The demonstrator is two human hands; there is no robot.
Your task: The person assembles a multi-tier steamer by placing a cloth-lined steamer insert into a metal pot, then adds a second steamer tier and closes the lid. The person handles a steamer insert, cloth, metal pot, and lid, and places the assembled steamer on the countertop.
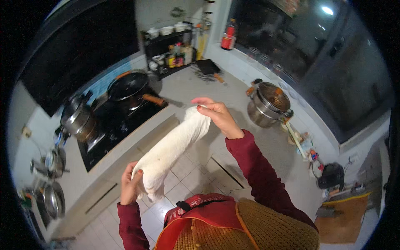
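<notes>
A long off-white cloth (168, 148), folded into a thick band, is stretched between my two hands in front of me. It slants from lower left to upper right and has a small dark spot. My left hand (130, 183) pinches its lower end, thumb on top, with a few loose folds hanging below. My right hand (221, 118) grips the upper end, thumb over the near side. The fingers behind the cloth are partly hidden. Beneath it show the counter edge and the tiled floor (187, 177).
A black gas stove (112, 127) to the left bears a wok (128, 86) and a steel pot (79, 121). A large steamer pot (266, 106) stands right. Bottles (176, 58) fill a corner rack. A cutting board (341, 218) lies far right; a steel bowl (52, 200) sits far left.
</notes>
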